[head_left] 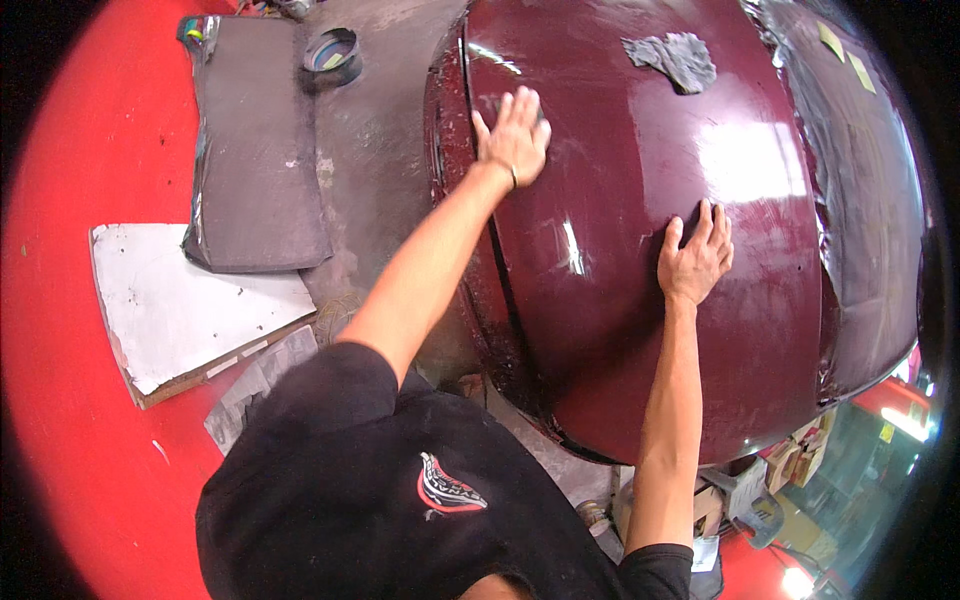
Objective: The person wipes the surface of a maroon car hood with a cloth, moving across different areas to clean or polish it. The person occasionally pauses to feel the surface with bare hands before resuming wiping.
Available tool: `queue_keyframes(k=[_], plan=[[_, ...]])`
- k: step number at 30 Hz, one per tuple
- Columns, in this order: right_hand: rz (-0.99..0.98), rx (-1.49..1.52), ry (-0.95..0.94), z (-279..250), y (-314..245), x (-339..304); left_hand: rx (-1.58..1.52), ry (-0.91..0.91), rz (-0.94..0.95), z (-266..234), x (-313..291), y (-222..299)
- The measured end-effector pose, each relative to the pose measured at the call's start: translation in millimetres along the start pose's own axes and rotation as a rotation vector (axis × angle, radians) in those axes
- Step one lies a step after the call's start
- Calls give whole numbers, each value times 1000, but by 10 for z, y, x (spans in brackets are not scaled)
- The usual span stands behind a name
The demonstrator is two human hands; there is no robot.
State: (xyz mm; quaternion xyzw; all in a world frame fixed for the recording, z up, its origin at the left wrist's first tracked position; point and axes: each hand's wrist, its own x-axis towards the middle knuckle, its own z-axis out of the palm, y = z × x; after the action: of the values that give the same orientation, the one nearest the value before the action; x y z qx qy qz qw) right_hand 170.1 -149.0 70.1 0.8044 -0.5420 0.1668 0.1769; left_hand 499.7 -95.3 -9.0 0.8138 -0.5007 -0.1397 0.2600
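Observation:
A glossy maroon car hood [590, 300] curves in front of me. On its left part, near the front edge, my left hand [515, 135] lies flat with the fingers stretched out and slightly blurred. A dark patch shows beside those fingers; whether it is a thin pad or a shadow, I cannot tell. Farther right, my right hand [697, 255] rests on the hood, its fingers spread and nothing visible in them. A crumpled grey cloth [680, 62] lies on the hood beyond both hands. Dull, hazy areas and bright reflections mark the paint.
Grey masking sheeting [870, 200] covers the car beyond the hood's right edge. Left of the car are a dark grey panel [255, 140], a white board [190, 300] and a round dark container [332, 56]. Cardboard boxes [800, 455] stand at lower right.

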Motion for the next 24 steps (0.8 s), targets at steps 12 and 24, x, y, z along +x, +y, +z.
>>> queue_keyframes(k=[12, 24], plan=[[72, 17, 19, -93, 89, -53, 191, -25, 407, 258, -841, 1064], [81, 43, 59, -56, 169, -42, 142, -83, 662, 380, -1148, 1574]])
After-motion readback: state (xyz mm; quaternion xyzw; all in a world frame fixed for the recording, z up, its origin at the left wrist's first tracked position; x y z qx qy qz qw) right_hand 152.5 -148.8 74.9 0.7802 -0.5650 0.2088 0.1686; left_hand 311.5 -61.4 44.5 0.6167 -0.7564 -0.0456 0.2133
